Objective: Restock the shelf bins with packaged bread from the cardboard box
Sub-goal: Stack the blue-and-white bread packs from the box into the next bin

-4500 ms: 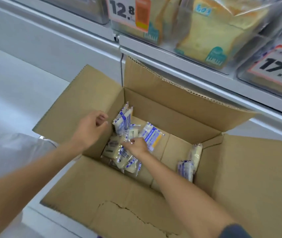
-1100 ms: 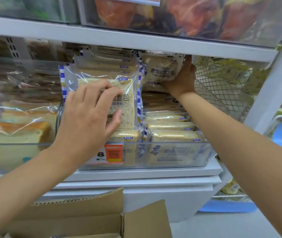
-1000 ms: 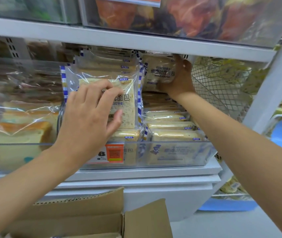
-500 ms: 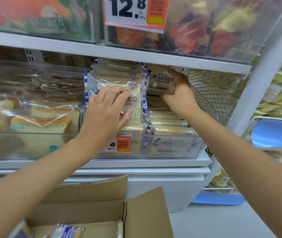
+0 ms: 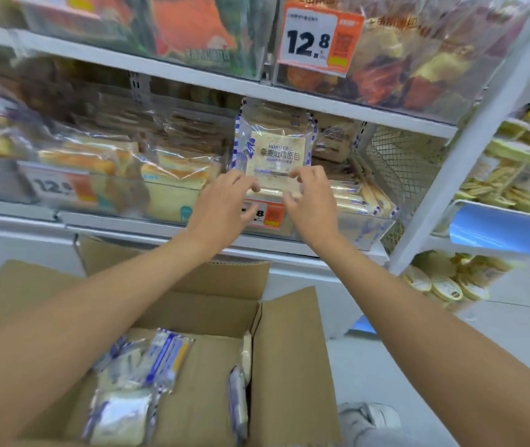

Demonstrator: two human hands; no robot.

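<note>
**Front packet** (image 5: 275, 156): sliced bread in a blue-checked wrapper. It stands upright and face-out at the front of the clear shelf bin (image 5: 366, 225), with more of the same filed behind it.

**Flat stack** (image 5: 362, 195): packets lying on their sides in the right half of the same bin, piled above its front wall.

**Left hand** (image 5: 221, 208): fingers (image 5: 241, 182) relaxed and nearly straight, tips on the packet's lower left corner. The thumb is spread below, over the orange price label (image 5: 265, 216) — touching, not gripping.

**Right hand** (image 5: 312, 204): fingers (image 5: 305, 175) curved over the lower right corner, thumb just beneath. I cannot tell whether this is a pinch or only a nudge.

**Cardboard box** (image 5: 289, 343): open below the shelf. It holds loose packets (image 5: 147, 362), several heaped at the left and a couple on edge against the right wall, with bare cardboard between.

**Progress, as judged**: the bin is well filled, and the front packet is in place and apparently being squared up. The upright row nearly reaches the shelf above, so what remains probably belongs on the flat stack. The box is not yet empty — well along, unfinished.
</note>
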